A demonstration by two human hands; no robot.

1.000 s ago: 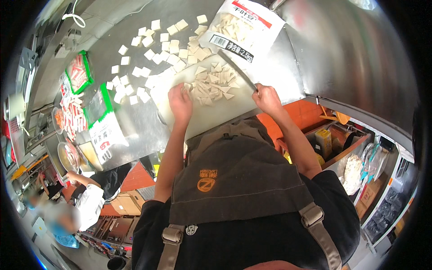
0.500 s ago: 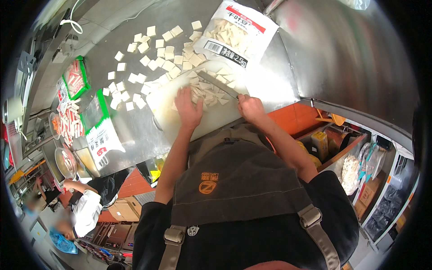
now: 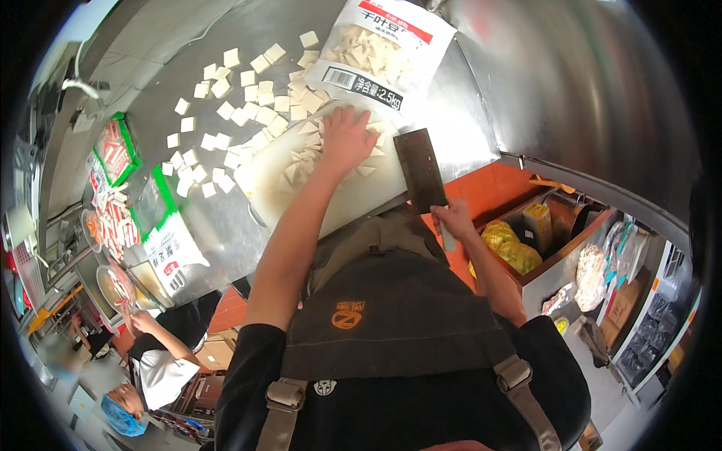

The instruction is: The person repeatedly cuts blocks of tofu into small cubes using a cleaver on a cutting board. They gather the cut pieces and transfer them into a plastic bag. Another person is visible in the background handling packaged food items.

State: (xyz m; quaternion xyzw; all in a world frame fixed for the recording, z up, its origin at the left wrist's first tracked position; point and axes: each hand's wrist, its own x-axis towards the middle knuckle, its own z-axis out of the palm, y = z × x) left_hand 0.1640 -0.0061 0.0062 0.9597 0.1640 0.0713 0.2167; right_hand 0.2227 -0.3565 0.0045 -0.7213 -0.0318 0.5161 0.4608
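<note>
My left hand (image 3: 347,141) is palm down with its fingers spread over pale triangular tofu pieces (image 3: 304,161) on a white cutting board (image 3: 365,194). Part of the pile is hidden under the hand and wrist. Gripped by its handle in my right hand (image 3: 456,219) is a broad dark cleaver (image 3: 420,169). Its blade stands off the board's right end, above the counter's front edge. Square tofu slices (image 3: 265,92) lie scattered beyond and left of the board. Behind the board lies a white plastic bag (image 3: 366,86) with more pale pieces showing through its window.
Green-edged packages (image 3: 171,240) and red-and-white sticks (image 3: 116,222) lie on the steel counter (image 3: 226,259) at left. Another person (image 3: 162,364) in a blue hair cover works over a bowl at lower left. An open drawer (image 3: 560,255) with yellow bags sits below right.
My left hand has moved right and away from me across the tofu pieces. The cleaver has left the board, drawn right and toward me, its broad side now showing.
</note>
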